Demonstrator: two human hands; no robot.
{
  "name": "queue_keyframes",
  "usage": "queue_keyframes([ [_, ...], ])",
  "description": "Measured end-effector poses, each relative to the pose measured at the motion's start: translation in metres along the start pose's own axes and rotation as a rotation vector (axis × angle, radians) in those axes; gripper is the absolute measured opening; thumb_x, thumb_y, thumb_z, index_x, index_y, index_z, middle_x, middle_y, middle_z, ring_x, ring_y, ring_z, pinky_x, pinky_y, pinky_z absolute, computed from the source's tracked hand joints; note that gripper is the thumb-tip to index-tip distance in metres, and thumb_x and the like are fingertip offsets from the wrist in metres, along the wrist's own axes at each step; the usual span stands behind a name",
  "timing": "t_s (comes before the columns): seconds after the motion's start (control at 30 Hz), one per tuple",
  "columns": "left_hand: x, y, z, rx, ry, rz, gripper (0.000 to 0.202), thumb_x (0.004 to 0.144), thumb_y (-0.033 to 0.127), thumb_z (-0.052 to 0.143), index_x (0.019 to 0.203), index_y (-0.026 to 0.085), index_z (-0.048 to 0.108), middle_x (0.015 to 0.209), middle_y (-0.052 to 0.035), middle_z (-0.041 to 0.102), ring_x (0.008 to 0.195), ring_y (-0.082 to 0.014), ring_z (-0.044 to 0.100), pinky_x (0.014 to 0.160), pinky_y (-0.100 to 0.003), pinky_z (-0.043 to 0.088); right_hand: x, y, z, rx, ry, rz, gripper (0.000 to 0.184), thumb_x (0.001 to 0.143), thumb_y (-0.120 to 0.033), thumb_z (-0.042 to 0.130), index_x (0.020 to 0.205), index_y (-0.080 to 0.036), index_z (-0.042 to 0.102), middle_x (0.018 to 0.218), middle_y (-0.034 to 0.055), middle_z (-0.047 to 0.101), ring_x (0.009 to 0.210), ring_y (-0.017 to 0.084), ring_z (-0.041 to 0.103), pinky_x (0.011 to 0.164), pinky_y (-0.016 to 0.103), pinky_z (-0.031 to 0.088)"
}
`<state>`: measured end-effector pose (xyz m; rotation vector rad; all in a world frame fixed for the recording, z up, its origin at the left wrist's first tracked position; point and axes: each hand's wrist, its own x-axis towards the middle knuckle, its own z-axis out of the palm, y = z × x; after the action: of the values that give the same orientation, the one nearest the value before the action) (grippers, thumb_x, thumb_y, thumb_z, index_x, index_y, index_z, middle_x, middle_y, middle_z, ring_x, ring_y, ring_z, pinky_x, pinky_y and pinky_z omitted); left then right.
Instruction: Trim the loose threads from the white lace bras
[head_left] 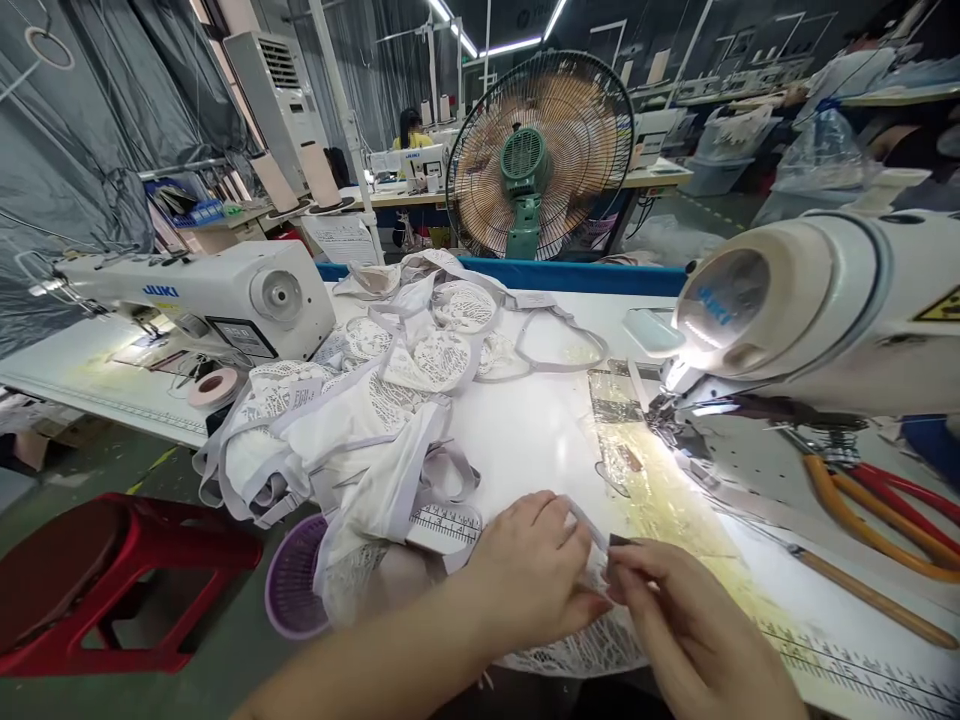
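At the table's front edge lies a white lace bra [581, 655] with a grey-edged strap, partly hidden under my hands. My left hand [529, 570] has its fingers curled over the strap and lace, closed on the garment. Just to its right, my right hand [686, 625] pinches a small dark flat piece [622, 541] between thumb and finger, close against the garment. Left of my hands is a heap of white lace bras [375, 400] with grey trim and straps. A white sewing machine [810, 310] stands at the right, its needle area lit.
Orange-handled and red-handled scissors [877, 510] and a wooden-handled tool [877, 595] lie right. A measuring scale [862, 672] runs along the front edge. Another sewing machine [217, 300], a purple basket [294, 585] and a red stool [135, 580] are left. A fan [525, 160] stands behind; a person sits beyond.
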<state>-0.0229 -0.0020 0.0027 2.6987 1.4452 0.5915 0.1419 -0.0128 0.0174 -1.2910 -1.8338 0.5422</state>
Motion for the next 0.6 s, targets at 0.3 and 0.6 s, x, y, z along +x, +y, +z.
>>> queue_keyframes([
  [0.3, -0.003, -0.002, -0.014, 0.006, -0.142, 0.013, 0.066, 0.082, 0.061, 0.044, 0.129, 0.015, 0.042, 0.137, -0.0174, 0.041, 0.127, -0.0289, 0.036, 0.102, -0.043, 0.034, 0.013, 0.031, 0.006, 0.044, -0.078, 0.22, 0.035, 0.083, -0.043, 0.052, 0.11, -0.021, 0.056, 0.091, 0.0056, 0.069, 0.077, 0.018, 0.068, 0.064, 0.027, 0.056],
  [0.6, 0.0, -0.008, -0.016, -0.014, -0.201, 0.046, 0.07, 0.076, 0.065, 0.051, 0.127, 0.016, 0.047, 0.138, -0.0185, 0.039, 0.127, -0.0306, 0.037, 0.101, -0.043, 0.035, 0.046, 0.023, 0.003, -0.462, -0.206, -0.08, 0.026, 0.086, -0.032, 0.04, 0.095, -0.025, 0.063, 0.083, 0.0032, 0.067, 0.057, 0.015, 0.062, 0.042, 0.024, 0.043],
])
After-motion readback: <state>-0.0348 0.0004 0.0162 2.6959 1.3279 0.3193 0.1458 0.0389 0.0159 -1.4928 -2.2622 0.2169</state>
